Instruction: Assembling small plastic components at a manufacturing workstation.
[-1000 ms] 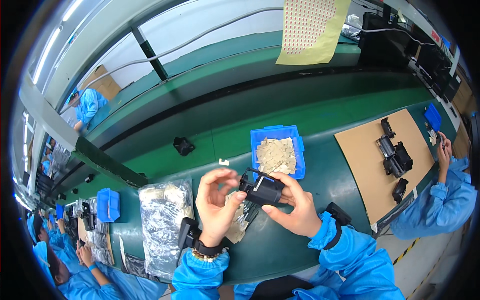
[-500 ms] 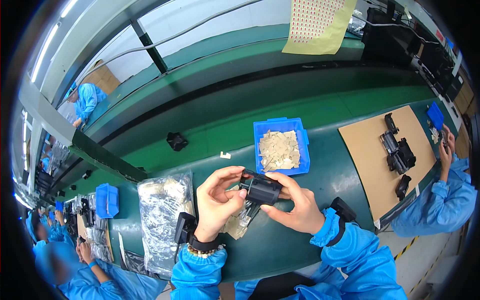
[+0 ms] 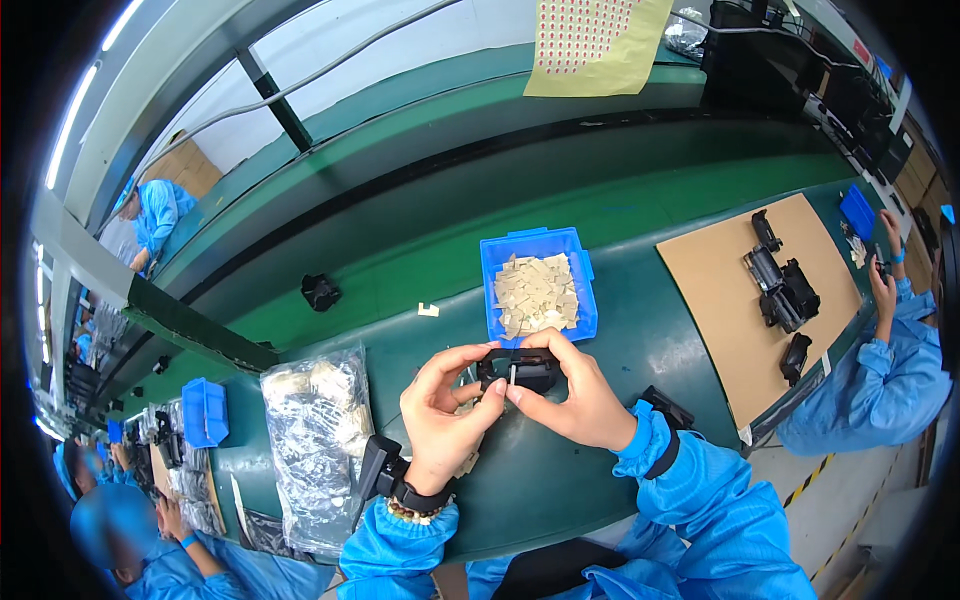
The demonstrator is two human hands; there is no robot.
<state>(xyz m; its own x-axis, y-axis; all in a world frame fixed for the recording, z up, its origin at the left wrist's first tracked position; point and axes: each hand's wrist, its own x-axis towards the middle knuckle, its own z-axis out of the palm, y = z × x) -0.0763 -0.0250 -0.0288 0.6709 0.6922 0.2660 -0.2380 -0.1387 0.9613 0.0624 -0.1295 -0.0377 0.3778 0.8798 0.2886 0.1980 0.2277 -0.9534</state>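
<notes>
A black plastic part point(image 3: 536, 370) with a hollow opening is held up over the green bench, between the fingers of both my hands. My left hand point(image 3: 445, 412) grips its left end, thumb and forefinger closed on it. At the other end my right hand point(image 3: 578, 402) has it pinched, forefinger along the top. A narrow pale strip point(image 3: 513, 374) shows between my thumb tips; what it is cannot be made out. Just beyond my hands stands a blue bin point(image 3: 588, 312) filled with small beige pieces point(image 3: 538, 293). Beige pieces below my left hand are mostly hidden.
On the left lies a clear plastic bag point(image 3: 318, 440) of packed parts, with another blue bin point(image 3: 205, 412) past it. Black assemblies point(image 3: 782, 288) rest on a cardboard sheet point(image 3: 705, 300) at right. One beige piece point(image 3: 428, 310) lies alone. Co-workers in blue sit on both sides.
The black part has been turned in my hands, so its hollow side now shows. My thumbs have come closer together at its front. The whole view has shifted slightly.
</notes>
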